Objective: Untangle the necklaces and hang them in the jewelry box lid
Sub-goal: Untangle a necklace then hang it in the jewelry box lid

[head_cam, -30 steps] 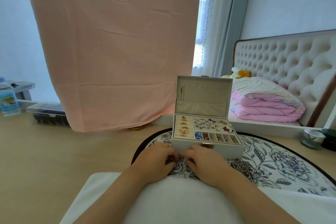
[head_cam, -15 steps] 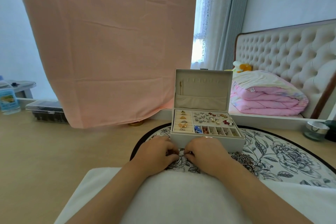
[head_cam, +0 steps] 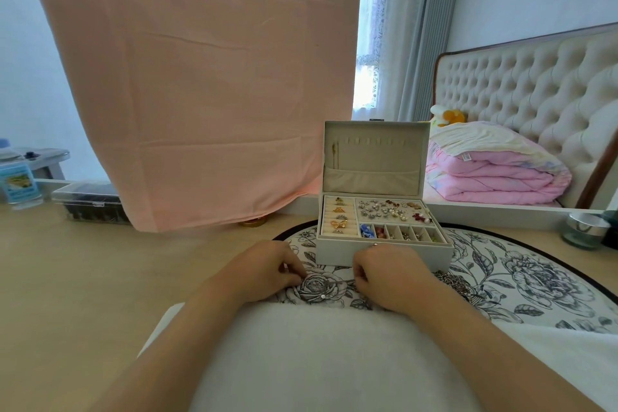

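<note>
The open jewelry box [head_cam: 384,256] stands on a round floral mat [head_cam: 521,278]. Its lid [head_cam: 374,157] is upright, with a row of hooks. A gold necklace [head_cam: 334,152] hangs from the leftmost hook. My left hand [head_cam: 264,269] and my right hand [head_cam: 388,278] rest on the mat in front of the box, fingertips pinched, a hand's width apart. A very thin chain [head_cam: 326,282] with a small pale bead runs between them. A dark heap of tangled necklaces [head_cam: 456,281] lies just right of my right hand.
The box trays hold rings, earrings and beads. A pink cloth [head_cam: 200,77] hangs behind on the left, with a clear plastic container [head_cam: 90,202] and a bottle [head_cam: 18,181] beside it. A glass jar [head_cam: 583,231] stands far right. A white cloth [head_cam: 317,354] covers my lap.
My hands were close together in front of the box; they have drawn apart sideways, and the thin chain now shows between them. The view has tilted slightly down.
</note>
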`<state>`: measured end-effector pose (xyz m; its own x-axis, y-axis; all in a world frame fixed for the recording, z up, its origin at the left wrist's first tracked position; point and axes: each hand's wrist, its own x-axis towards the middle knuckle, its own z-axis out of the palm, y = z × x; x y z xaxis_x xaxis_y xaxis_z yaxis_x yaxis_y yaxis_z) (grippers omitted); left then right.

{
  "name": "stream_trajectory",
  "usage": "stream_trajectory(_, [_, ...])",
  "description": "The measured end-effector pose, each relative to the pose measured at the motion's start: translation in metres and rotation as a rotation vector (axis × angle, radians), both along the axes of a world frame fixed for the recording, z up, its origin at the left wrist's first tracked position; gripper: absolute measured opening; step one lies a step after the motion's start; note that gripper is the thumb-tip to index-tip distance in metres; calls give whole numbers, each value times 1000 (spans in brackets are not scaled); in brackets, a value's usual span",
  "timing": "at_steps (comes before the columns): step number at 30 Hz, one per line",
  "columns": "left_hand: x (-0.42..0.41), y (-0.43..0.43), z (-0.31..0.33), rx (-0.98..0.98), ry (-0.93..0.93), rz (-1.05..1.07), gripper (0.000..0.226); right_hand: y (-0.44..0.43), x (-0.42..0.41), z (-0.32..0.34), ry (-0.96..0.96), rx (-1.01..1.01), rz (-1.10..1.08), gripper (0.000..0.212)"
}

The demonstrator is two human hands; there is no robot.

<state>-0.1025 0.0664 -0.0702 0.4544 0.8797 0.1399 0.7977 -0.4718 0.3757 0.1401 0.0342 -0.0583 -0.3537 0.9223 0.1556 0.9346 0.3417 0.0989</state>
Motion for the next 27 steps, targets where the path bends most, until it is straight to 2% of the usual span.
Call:
stream_trajectory(2, [3, -1, -2, 59, 39, 2, 9, 0, 0, 0, -8, 11, -5, 20])
stream_trajectory(4, [7, -3, -4, 104, 99, -2, 8, -2, -5, -1, 67, 16, 43, 24])
stream_trajectory(6, [10, -3, -6, 100, 60, -7, 7, -4, -11, -2, 144, -25, 95, 29])
stream_trajectory(8, [12, -5, -8, 21, -172, 48, 10, -4, -13, -4, 192, -71, 92, 26])
stream_trajectory(11, [17, -8, -1, -170, -743, 181, 18, -3, -9, -5, 240, -71, 55, 20])
stream_trajectory(14, [26, -13, 8, -452, -1283, 204, 20, -3, -6, -7, 273, -63, 51, 17])
stream_trajectory(16, [30, -14, 8, -557, -1446, 191, 19, -2, -5, -8, 256, -62, 50, 15])
stream_trajectory(19, [30, -13, 4, -622, -1421, 223, 23, -2, -2, -9, 254, -75, 32, 13])
stream_trajectory(23, [28, -9, -2, -539, -1116, 303, 21, 0, 7, -7, 220, -60, -20, 15])
stream_trajectory(27, [27, -12, -3, -317, -743, 292, 19, 0, 15, -2, 158, 19, -39, 16])
